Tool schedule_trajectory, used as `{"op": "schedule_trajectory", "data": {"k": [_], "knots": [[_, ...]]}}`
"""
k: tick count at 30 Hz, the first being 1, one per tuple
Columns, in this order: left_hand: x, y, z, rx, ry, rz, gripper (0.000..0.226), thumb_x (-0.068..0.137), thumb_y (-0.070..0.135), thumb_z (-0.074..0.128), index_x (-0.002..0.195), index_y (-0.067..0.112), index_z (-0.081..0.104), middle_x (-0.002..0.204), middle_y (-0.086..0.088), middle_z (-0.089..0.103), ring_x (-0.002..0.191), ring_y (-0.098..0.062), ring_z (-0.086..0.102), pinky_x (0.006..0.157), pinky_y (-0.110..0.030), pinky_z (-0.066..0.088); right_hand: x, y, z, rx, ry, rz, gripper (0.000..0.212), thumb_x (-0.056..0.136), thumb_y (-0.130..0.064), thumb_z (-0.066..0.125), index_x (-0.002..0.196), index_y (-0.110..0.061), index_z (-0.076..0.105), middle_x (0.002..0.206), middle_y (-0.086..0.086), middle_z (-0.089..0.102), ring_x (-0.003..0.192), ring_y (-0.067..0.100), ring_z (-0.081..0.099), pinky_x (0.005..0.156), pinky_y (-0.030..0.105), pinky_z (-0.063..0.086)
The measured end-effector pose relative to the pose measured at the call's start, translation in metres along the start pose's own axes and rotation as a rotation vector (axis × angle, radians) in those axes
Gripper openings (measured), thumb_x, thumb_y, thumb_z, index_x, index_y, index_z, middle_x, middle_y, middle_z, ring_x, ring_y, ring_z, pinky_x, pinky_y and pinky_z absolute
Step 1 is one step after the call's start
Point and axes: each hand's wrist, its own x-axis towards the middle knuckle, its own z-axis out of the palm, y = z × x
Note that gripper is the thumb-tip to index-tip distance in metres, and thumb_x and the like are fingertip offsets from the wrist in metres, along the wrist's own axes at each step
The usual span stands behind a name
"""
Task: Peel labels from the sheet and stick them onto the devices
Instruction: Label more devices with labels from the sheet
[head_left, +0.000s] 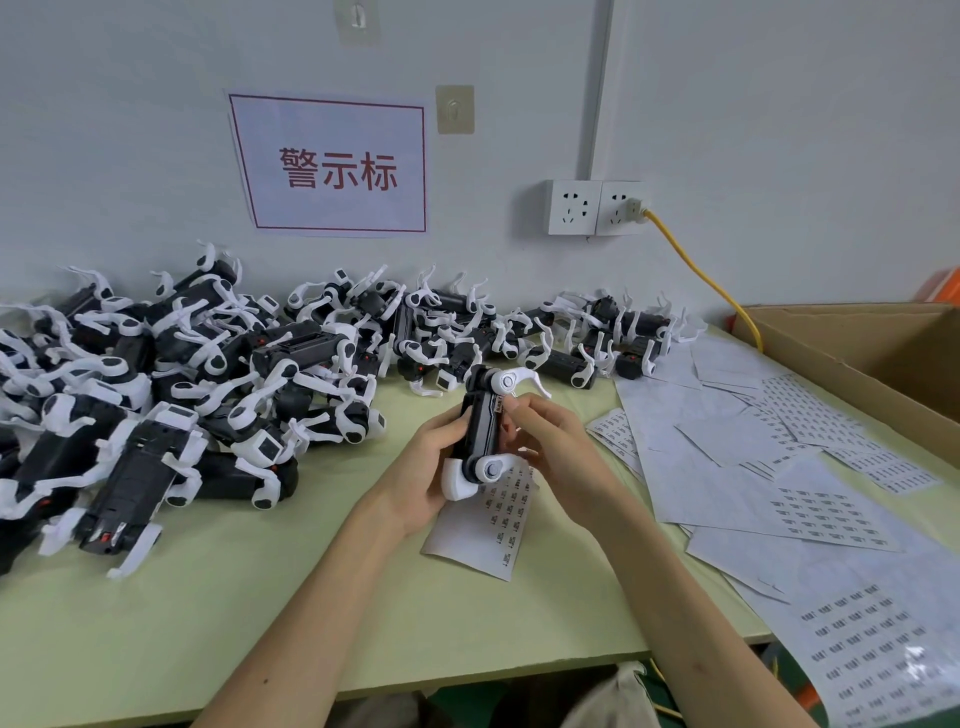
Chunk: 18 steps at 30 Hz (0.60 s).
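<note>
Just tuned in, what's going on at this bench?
A person is labelling devices. The left hand grips a device above the table, and the right hand pinches its upper side, thumb beside a small label there. A partly used label sheet lies under the hands. A pile of devices lies at left, more sheets at right.

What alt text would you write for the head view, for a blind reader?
A left hand grips a black-and-white device over a label sheet, while the right hand holds its side. Many devices are piled left; more sheets lie right.
</note>
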Motion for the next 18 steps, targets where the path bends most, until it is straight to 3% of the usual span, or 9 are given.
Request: {"op": "schedule_trajectory", "data": {"k": [5,8,13,18], "knots": [[-0.0031,0.001,0.0038,-0.004,-0.04,-0.035,0.028,0.095,0.029,0.054,0.1,0.021,0.08,0.092,-0.005,0.072,0.079,-0.013,0.069,0.066,-0.023,0.056,-0.0017,0.0008,0.0023,-0.035,0.018,-0.066,0.037,0.098,-0.038,0.062,0.067,-0.018,0.052,0.064,-0.004,0.052,0.06,0.011,0.05,0.062,0.018,0.046],[-0.0034,0.0015,0.0027,0.009,-0.044,-0.032,0.028,0.094,0.03,0.054,0.099,0.021,0.08,0.091,-0.004,0.072,0.078,-0.012,0.068,0.065,-0.022,0.055,-0.0017,0.0009,0.0015,-0.059,-0.027,-0.084,0.035,0.103,-0.032,0.058,0.074,-0.015,0.05,0.067,-0.001,0.053,0.065,0.014,0.053,0.068,0.021,0.05],[-0.0039,0.0019,0.0024,0.035,-0.067,-0.005,0.028,0.096,0.032,0.054,0.107,0.023,0.079,0.092,-0.003,0.073,0.08,-0.011,0.069,0.068,-0.021,0.054,-0.0029,0.0012,0.0048,-0.087,-0.005,-0.112,0.028,0.103,-0.028,0.057,0.083,-0.01,0.05,0.066,-0.005,0.052,0.062,0.01,0.05,0.065,0.021,0.045],[-0.004,0.0026,0.0019,0.071,-0.073,-0.008,0.028,0.096,0.033,0.055,0.11,0.025,0.078,0.096,-0.003,0.075,0.084,-0.012,0.07,0.069,-0.021,0.055,-0.0046,0.0005,0.0076,-0.097,0.005,-0.145,0.04,0.099,-0.035,0.058,0.091,0.004,0.052,0.064,-0.008,0.052,0.062,0.01,0.049,0.066,0.023,0.044]]}}
